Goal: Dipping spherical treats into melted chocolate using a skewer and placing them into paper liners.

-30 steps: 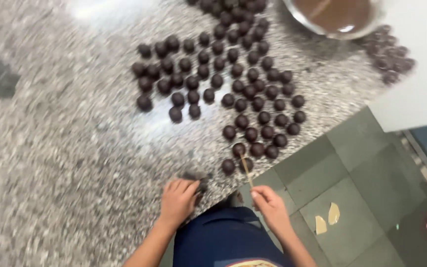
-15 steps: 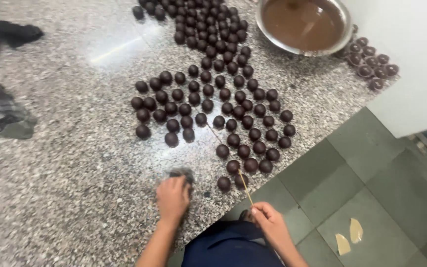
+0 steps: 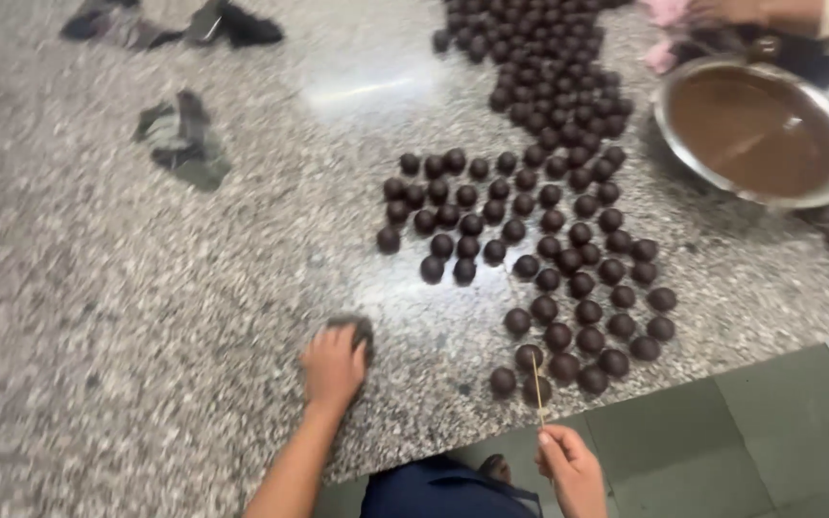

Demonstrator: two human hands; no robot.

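A: Dozens of dark chocolate balls (image 3: 530, 206) on the speckled granite counter (image 3: 146, 317), spread up and away from both hands. Right hand?

B: Right hand (image 3: 573, 465) pinched closed on a thin wooden skewer (image 3: 536, 388), low at the counter edge. Skewer tip touches a ball (image 3: 529, 357) in the nearest row, just above the fingers.

A: Left hand?

B: Left hand (image 3: 333, 366) pressed palm-down on a dark cloth (image 3: 355, 328), fingers curled over it; cloth peeks out past the fingertips. Clamped or just resting, cannot tell.

A: Rest?

B: Steel bowl of melted chocolate (image 3: 758, 129) far up-right of the skewer hand; another person's hand (image 3: 741, 11) beyond it. Crumpled grey rag (image 3: 182, 139) well up-left of the left hand.
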